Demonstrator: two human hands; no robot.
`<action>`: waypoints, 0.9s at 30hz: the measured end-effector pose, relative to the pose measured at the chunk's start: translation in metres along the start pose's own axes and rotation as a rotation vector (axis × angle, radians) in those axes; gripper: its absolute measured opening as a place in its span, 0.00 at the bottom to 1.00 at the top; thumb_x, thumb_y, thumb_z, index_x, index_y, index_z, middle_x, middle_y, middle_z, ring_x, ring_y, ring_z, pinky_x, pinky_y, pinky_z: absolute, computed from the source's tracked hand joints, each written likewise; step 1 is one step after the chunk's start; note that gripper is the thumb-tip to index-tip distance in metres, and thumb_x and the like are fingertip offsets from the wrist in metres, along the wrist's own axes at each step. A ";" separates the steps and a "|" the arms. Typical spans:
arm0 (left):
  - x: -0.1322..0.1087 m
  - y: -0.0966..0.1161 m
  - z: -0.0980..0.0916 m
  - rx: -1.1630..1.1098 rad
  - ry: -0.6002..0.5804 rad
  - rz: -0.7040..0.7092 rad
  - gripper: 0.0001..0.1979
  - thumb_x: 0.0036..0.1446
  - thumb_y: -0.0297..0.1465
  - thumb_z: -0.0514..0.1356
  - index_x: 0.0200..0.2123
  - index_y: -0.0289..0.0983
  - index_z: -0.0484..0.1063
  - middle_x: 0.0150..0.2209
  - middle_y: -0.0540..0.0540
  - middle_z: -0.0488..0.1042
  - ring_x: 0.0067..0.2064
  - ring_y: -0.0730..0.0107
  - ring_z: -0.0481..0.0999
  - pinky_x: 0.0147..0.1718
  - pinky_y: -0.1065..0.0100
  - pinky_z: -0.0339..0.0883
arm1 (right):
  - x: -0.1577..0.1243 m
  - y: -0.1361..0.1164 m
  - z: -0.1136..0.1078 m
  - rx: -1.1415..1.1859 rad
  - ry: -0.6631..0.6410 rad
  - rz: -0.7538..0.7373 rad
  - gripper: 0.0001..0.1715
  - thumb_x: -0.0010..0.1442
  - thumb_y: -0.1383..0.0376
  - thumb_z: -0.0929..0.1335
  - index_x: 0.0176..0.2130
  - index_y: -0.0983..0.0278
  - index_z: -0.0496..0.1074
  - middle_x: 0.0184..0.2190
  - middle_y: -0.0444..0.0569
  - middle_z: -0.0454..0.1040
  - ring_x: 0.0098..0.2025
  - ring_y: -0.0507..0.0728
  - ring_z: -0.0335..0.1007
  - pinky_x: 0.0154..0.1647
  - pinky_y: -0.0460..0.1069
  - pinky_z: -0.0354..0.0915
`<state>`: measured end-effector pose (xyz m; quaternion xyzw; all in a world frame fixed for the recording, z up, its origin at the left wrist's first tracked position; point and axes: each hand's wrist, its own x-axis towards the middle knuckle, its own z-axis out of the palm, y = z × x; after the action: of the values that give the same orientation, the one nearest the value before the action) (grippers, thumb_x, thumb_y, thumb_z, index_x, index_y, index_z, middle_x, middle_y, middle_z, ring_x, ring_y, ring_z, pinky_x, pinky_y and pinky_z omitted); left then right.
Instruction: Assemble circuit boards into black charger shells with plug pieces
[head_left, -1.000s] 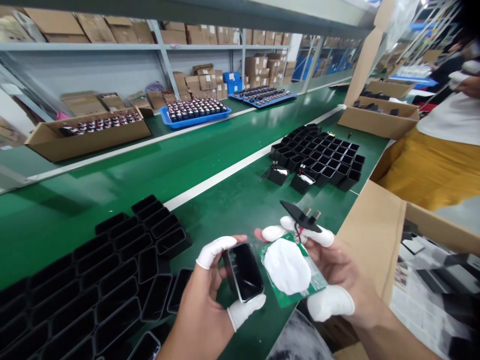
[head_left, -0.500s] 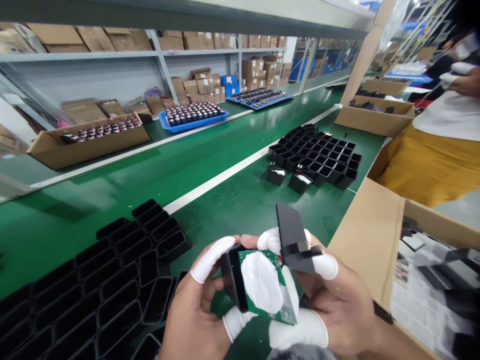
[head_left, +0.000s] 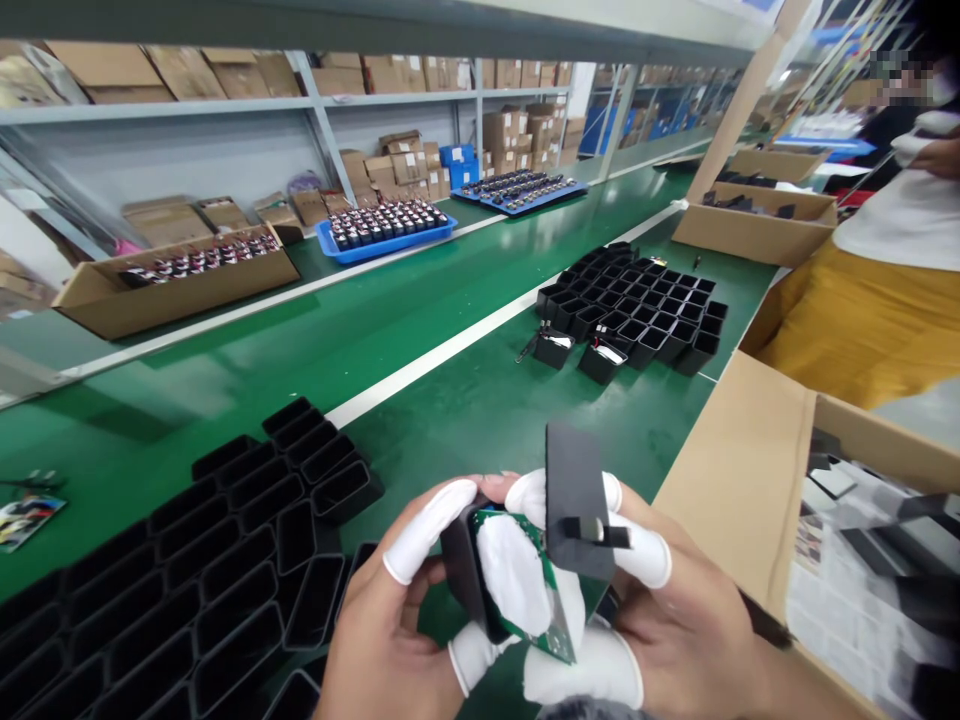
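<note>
Close to camera, left hand (head_left: pixel 401 620) grips black case (head_left: pixel 460 580); right hand (head_left: pixel 667 620) grips green board (head_left: pixel 555 640), black plate (head_left: pixel 574 485) against its fingers; board partly inside case mouth, over desk (head_left: pixel 480 405); step looks like insertion; next move likely calls for squaring edges, steady push; farther off, 2 loaded cases (head_left: pixel 602 368) before case cluster (head_left: pixel 651 348).

Way through: bare green surface (head_left: pixel 450 425), mid-frame. Black cases (head_left: pixel 217 540) crowd lower left, second case cluster (head_left: pixel 637 315) right of centre. Open carton (head_left: pixel 727 480) hems lower right.
</note>
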<state>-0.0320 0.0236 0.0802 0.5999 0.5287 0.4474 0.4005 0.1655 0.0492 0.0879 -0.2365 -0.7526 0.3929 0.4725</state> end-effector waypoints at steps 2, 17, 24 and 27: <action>0.001 0.003 0.003 -0.107 0.035 0.024 0.28 0.45 0.27 0.73 0.51 0.47 0.75 0.54 0.46 0.79 0.53 0.49 0.80 0.39 0.64 0.83 | 0.001 0.000 0.000 -0.003 -0.009 -0.012 0.48 0.54 0.71 0.78 0.66 0.48 0.61 0.62 0.52 0.69 0.60 0.64 0.70 0.57 0.55 0.72; 0.004 0.011 0.014 -0.380 0.151 -0.074 0.32 0.30 0.25 0.80 0.43 0.50 0.82 0.48 0.48 0.82 0.49 0.48 0.81 0.33 0.70 0.81 | 0.006 -0.002 -0.001 -0.083 -0.013 -0.060 0.38 0.56 0.70 0.77 0.62 0.59 0.65 0.58 0.59 0.69 0.58 0.63 0.72 0.55 0.52 0.73; 0.003 0.010 0.011 -0.301 0.125 -0.109 0.33 0.30 0.26 0.80 0.45 0.46 0.81 0.50 0.46 0.81 0.50 0.45 0.81 0.33 0.66 0.83 | 0.007 -0.003 -0.002 -0.116 -0.017 -0.074 0.33 0.58 0.68 0.75 0.61 0.63 0.67 0.57 0.63 0.71 0.58 0.66 0.72 0.54 0.53 0.74; 0.002 0.009 0.010 -0.282 0.125 -0.122 0.33 0.30 0.27 0.80 0.46 0.43 0.80 0.51 0.43 0.80 0.50 0.43 0.81 0.33 0.65 0.83 | 0.008 -0.003 -0.004 -0.104 -0.021 -0.061 0.35 0.59 0.66 0.75 0.63 0.60 0.65 0.57 0.61 0.71 0.56 0.64 0.73 0.52 0.51 0.74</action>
<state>-0.0201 0.0245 0.0865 0.4755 0.5202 0.5283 0.4735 0.1657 0.0543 0.0954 -0.2335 -0.7838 0.3414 0.4633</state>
